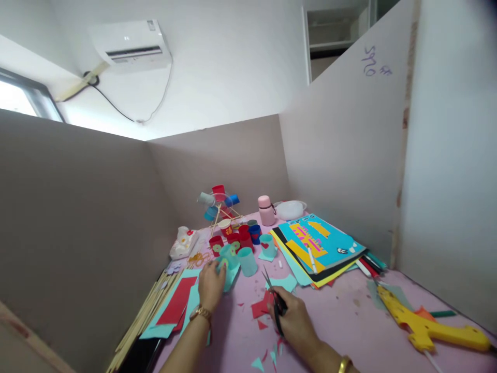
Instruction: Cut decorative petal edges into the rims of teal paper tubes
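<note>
The left hand (213, 285) is reaching to a pale teal cup (230, 253) among the small cups; whether its fingers are gripping is hard to tell. The right hand (294, 317) is holding black-handled scissors (277, 317), their blades pointing away above red paper scraps (258, 309). A plain teal cup (247, 262) is standing between the hands, farther back. Red paper (177, 301) is lying on teal sheets to the left, beside wooden sticks (134, 326). A pink bottle (266, 211) is standing at the back of the desk (233, 342), and a yellow glue gun (438, 330) is lying at the right.
</note>
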Tool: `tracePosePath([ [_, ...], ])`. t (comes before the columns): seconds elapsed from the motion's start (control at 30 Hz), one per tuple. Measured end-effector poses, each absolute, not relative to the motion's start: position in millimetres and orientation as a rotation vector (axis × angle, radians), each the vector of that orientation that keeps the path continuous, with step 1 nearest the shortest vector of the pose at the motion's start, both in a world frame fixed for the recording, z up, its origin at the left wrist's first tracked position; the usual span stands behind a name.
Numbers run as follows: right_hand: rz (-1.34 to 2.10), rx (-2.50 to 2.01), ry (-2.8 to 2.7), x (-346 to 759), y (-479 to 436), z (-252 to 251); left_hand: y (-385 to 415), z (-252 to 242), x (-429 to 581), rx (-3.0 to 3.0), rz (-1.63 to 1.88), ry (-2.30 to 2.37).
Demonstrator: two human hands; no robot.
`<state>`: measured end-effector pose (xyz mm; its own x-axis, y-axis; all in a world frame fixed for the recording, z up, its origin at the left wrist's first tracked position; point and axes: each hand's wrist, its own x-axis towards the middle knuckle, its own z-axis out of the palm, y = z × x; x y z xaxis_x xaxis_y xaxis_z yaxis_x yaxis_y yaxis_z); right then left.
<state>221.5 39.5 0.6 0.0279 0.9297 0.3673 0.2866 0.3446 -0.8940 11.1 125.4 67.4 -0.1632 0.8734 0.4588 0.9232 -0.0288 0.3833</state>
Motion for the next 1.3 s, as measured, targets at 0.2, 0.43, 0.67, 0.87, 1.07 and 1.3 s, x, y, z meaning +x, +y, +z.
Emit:
tracePosePath([
  [0.2,0.982,-1.095,-1.572,212.1,24.6,12.4,100.1,83.3,-26.3,-1.881,-1.144,-2.026],
  [0.43,1.636,-0.838,-1.702,195.6,2.6,10.7,38.1,84.5,-39.1,-1.922,-1.308,-1.935],
  [0.67,1.870,-0.872,-1.677,196.1,-10.1,5.4,-12.0,69.8,-30.8,-2.057,-1.314,-2.034],
  [0.87,1.863,-0.881,-1.772,197.2,-20.5,12.8,-38.9,70.7,-36.5,-2.107,-1.275,-2.106],
  [1.07,1.781,-0.966,-1.960,205.4,-31.5,-2.3,-57.0,60.9,-39.5,-2.115,-1.273,-2.187],
  [1.3,2.035,-0.966,-1.697,188.0,-34.0,0.6,-69.8,56.4,-36.0,-2.162,-1.331,-2.169],
])
